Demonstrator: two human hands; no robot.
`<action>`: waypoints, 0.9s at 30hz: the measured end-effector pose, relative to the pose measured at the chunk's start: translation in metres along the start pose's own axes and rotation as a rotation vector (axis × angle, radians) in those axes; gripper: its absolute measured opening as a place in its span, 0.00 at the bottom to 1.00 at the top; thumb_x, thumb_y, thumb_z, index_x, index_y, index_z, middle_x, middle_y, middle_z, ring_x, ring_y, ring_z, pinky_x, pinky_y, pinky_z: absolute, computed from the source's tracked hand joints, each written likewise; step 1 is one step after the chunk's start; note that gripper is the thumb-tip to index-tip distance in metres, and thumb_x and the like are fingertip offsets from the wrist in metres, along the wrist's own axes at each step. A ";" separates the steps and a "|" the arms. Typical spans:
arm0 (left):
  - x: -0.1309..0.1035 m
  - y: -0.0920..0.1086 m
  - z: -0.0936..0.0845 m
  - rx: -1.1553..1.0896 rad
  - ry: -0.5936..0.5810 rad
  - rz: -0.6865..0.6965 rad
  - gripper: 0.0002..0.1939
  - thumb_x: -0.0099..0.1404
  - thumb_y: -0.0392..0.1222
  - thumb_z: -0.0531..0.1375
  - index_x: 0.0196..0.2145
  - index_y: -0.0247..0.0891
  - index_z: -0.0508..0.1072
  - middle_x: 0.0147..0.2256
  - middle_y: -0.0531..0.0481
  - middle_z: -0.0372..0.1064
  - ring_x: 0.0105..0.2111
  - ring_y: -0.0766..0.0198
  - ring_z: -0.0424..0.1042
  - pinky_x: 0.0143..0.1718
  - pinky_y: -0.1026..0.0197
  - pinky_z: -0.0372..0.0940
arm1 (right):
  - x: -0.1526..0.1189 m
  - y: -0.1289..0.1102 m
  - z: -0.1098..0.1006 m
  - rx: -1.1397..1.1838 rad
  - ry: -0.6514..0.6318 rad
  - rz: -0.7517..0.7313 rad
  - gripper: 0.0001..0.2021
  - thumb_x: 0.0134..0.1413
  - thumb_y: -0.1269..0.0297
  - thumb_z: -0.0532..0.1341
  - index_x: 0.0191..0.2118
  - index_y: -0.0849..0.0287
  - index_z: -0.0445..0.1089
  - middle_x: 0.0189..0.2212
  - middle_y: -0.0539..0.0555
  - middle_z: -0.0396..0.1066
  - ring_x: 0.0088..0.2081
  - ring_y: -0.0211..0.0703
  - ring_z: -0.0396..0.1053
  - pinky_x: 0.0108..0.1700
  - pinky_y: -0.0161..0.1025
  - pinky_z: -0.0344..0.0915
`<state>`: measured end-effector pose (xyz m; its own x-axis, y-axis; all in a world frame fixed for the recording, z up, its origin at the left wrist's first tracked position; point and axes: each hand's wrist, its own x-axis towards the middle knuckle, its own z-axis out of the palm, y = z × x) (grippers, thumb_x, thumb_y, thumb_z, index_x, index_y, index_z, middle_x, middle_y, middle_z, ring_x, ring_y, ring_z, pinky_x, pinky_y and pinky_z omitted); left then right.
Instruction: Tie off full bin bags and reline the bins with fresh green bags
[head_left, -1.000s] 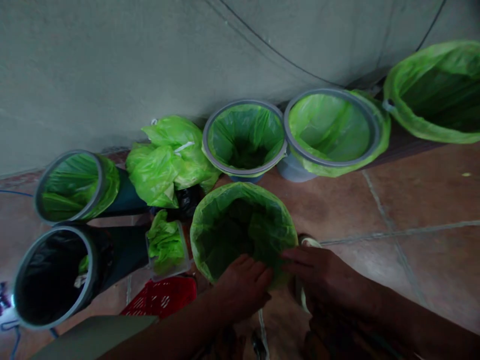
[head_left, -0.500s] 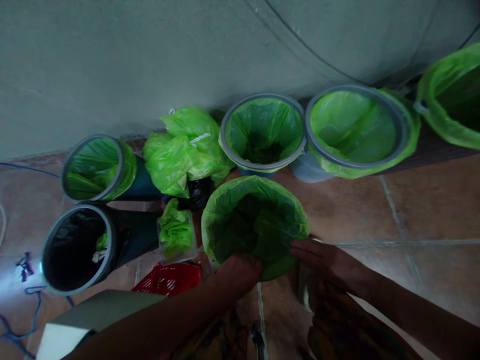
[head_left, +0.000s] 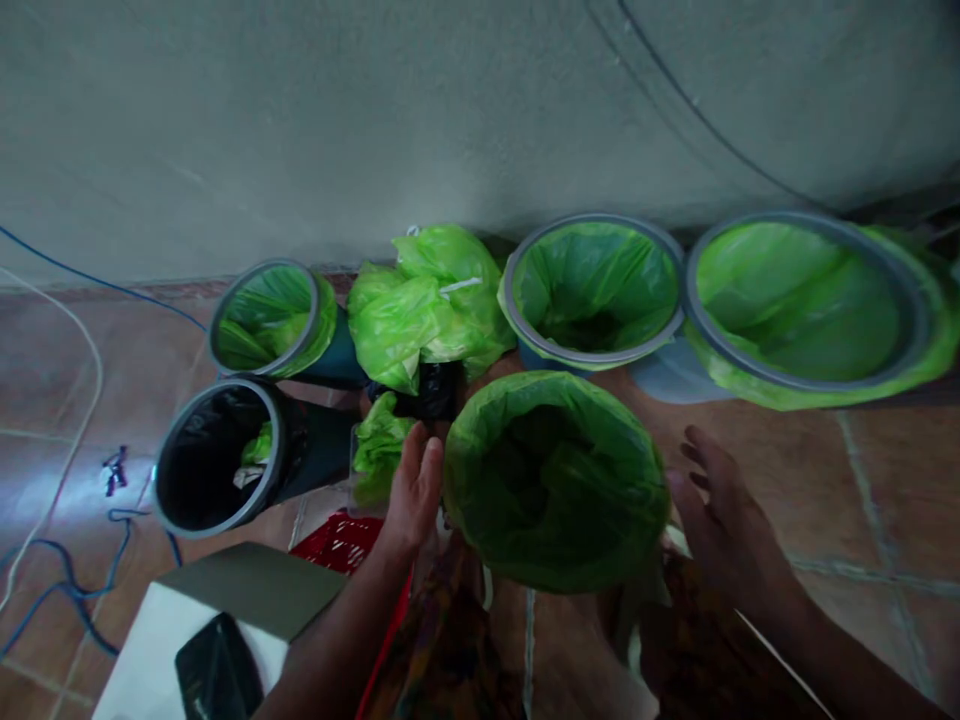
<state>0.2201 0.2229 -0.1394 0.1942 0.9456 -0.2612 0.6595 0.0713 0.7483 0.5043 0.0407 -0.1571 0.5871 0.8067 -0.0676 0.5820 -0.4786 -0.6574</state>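
Directly before me stands a bin lined with a green bag (head_left: 555, 555), the bag folded over its rim and its inside dark. My left hand (head_left: 414, 490) is just left of this bin, fingers stretched out and holding nothing. On the other side my right hand (head_left: 724, 510) is open with its fingers apart, beside the bin's right edge. Left of my left hand, crumpled green bags (head_left: 375, 450) lie in a clear container. Behind them rests a heap of full-looking green bags (head_left: 427, 305), with a black bag (head_left: 437, 392) partly hidden below.
Two grey-rimmed bins with green liners, a nearer-centre bin (head_left: 592, 356) and a right-hand bin (head_left: 806, 384), stand along the wall. At left are a green-lined bin (head_left: 313, 330) and a black-lined bin (head_left: 169, 425). A red basket (head_left: 337, 540), white box (head_left: 187, 620) and blue cord (head_left: 71, 585) lie nearer.
Both hands have come off the green liner's rim and moved apart to the bin's two sides, opening. The view has shifted left, so the bins appear farther right.
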 end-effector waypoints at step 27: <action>0.111 0.103 0.076 0.512 -0.344 0.449 0.17 0.73 0.45 0.48 0.37 0.39 0.76 0.35 0.48 0.76 0.37 0.61 0.74 0.41 0.62 0.65 | 0.122 -0.047 0.053 0.168 -0.138 -0.011 0.19 0.60 0.51 0.55 0.36 0.57 0.78 0.31 0.53 0.79 0.33 0.46 0.75 0.38 0.39 0.68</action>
<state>0.3647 0.3115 -0.1374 0.6830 0.6910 -0.2368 0.7023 -0.5321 0.4729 0.5188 0.1801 -0.1743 0.4915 0.8571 -0.1542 0.4795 -0.4142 -0.7737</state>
